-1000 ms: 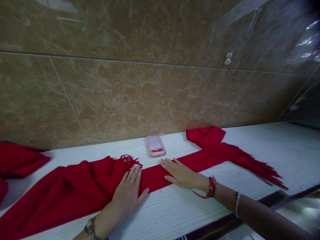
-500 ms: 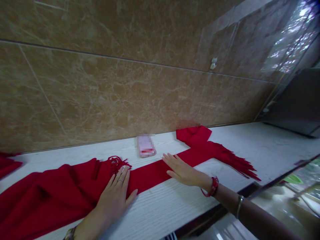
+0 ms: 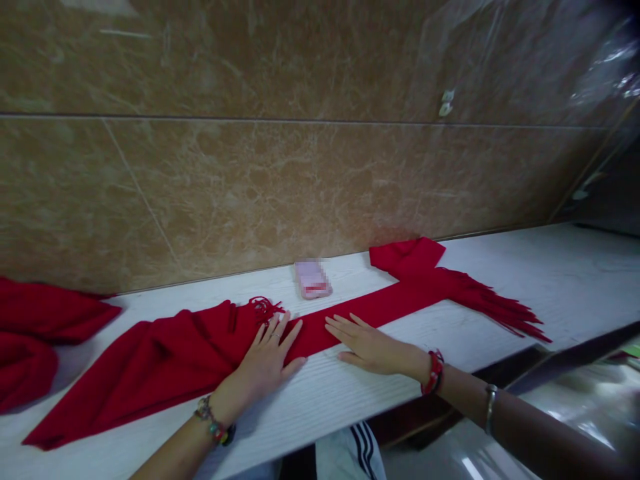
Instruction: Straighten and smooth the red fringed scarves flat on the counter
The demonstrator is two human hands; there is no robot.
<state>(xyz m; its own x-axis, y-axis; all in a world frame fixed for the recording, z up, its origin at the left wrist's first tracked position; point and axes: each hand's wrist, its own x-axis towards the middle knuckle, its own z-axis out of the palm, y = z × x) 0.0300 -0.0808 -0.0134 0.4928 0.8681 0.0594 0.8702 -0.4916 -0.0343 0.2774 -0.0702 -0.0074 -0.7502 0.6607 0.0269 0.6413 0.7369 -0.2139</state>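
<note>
A long red scarf lies flattened in a narrow band across the white table, its fringe spread out at the right and one part folded up toward the wall. My left hand rests on the band's left part with its fingers spread, close to a small tangle of red fringe. Palm down, my right hand lies on the middle of the band, fingers stretched out. Left of my left hand is a bunched, wrinkled spread of red cloth; whether it joins the band is hard to tell.
More red cloth is heaped at the table's far left. A phone lies behind the scarf near the tiled wall. The white table runs along the wall, its front edge near my body. A socket-like fitting is on the wall.
My right hand has slid left along the scarf, nearer my left hand. The camera view has turned, bringing more of the red heap at the far left into sight.
</note>
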